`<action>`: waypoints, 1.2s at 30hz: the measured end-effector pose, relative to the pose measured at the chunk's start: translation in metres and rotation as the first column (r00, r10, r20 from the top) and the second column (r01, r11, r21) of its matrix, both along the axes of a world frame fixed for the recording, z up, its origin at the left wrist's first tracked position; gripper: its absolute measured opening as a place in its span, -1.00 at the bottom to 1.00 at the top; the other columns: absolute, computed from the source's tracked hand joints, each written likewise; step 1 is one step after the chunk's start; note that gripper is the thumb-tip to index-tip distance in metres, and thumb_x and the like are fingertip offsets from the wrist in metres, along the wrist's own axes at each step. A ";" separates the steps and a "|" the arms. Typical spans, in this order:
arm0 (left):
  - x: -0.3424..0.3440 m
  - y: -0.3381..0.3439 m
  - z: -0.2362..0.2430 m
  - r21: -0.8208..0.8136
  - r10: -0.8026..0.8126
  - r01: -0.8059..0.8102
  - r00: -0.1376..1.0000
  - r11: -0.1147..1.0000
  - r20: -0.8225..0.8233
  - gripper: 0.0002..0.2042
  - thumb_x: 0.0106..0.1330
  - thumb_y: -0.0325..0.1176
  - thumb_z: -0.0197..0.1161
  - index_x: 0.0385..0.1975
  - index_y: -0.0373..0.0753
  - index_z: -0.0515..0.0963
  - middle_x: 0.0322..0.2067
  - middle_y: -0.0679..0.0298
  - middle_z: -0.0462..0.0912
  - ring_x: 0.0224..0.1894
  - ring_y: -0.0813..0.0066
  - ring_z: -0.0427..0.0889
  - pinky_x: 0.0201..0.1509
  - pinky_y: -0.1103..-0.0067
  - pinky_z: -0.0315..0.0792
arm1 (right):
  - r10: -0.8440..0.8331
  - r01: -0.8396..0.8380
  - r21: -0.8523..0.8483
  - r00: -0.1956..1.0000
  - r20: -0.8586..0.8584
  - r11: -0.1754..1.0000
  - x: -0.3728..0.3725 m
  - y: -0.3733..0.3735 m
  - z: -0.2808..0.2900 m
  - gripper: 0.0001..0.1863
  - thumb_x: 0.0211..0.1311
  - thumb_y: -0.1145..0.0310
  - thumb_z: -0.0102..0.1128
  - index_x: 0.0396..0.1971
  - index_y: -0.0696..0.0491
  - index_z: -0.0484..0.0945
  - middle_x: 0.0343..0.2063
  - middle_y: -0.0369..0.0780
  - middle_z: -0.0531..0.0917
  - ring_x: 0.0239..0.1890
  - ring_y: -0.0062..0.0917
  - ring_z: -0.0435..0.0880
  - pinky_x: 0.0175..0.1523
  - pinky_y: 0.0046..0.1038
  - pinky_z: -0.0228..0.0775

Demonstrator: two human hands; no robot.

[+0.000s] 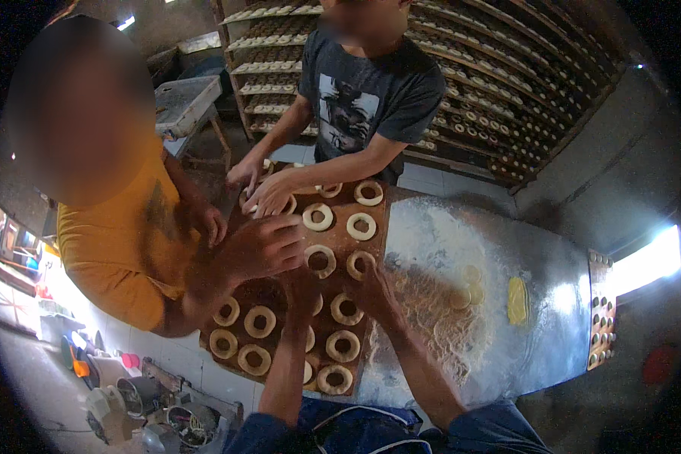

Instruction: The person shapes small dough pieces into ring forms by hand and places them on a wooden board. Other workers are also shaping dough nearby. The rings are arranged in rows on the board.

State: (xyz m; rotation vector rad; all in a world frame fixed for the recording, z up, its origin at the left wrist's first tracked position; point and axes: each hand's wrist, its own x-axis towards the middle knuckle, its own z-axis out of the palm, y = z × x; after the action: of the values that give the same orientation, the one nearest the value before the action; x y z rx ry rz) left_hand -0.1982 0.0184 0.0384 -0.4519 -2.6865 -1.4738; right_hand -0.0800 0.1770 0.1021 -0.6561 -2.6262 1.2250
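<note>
fingers of the right hand (pixel 372 291) press open on a dough ring (pixel 359 264) at the board's (pixel 276 291) right edge; left hand (pixel 304 291) lies flat mid-board, holding nothing. rings are being laid out; next needs gentle placing.

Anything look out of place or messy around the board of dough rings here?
Nothing damaged. Loose flour is spread over the table right of the wooden board, and a few dough pieces lie off the board. Three people's hands crowd the board, hiding some dough rings.

Bare forearms, blue sleeves (pixel 461 431) pushed to elbows, blue garment with white trim
</note>
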 end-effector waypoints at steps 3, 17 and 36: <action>0.091 -0.026 0.016 -0.027 -0.007 0.007 1.000 1.000 0.024 -0.76 0.34 -0.31 0.08 -0.13 -0.35 0.43 -0.20 0.03 0.49 -0.20 0.10 0.49 -0.12 0.26 0.39 | 0.013 0.020 -0.220 0.990 0.144 0.975 0.097 -0.011 0.011 -0.61 0.20 0.25 0.18 0.00 0.07 0.47 -0.31 -0.06 0.57 -0.25 -0.28 0.56 -0.12 -0.25 0.41; 0.268 -0.003 0.077 -0.151 -0.408 0.382 0.886 0.912 -0.221 -0.86 0.17 -0.51 0.12 -0.27 -0.31 0.47 -0.35 0.08 0.47 -0.24 0.09 0.43 -0.13 0.23 0.29 | -0.172 0.167 -0.552 0.984 0.044 0.817 0.327 0.092 -0.008 -0.62 -0.03 0.78 -0.07 -0.23 0.17 0.60 -0.27 -0.16 0.68 -0.49 -0.59 0.59 -0.37 -0.51 0.45; 0.377 0.028 0.098 -0.130 -0.311 0.289 0.924 0.949 -0.220 -0.89 0.16 -0.50 0.17 -0.32 -0.31 0.46 -0.35 0.08 0.53 -0.28 0.08 0.47 -0.15 0.28 0.34 | -0.287 0.399 0.411 0.907 -0.307 0.820 0.245 0.255 -0.053 -0.59 -0.03 0.28 0.37 -0.15 0.09 0.54 -0.41 -0.01 0.61 -0.34 -0.10 0.61 -0.18 -0.17 0.44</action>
State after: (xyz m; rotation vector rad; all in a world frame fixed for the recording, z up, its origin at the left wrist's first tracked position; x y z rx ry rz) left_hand 0.1788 0.0466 0.1368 -1.0188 -2.5868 -1.2545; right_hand 0.1654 0.4322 0.0486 -0.7916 -2.3299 0.4971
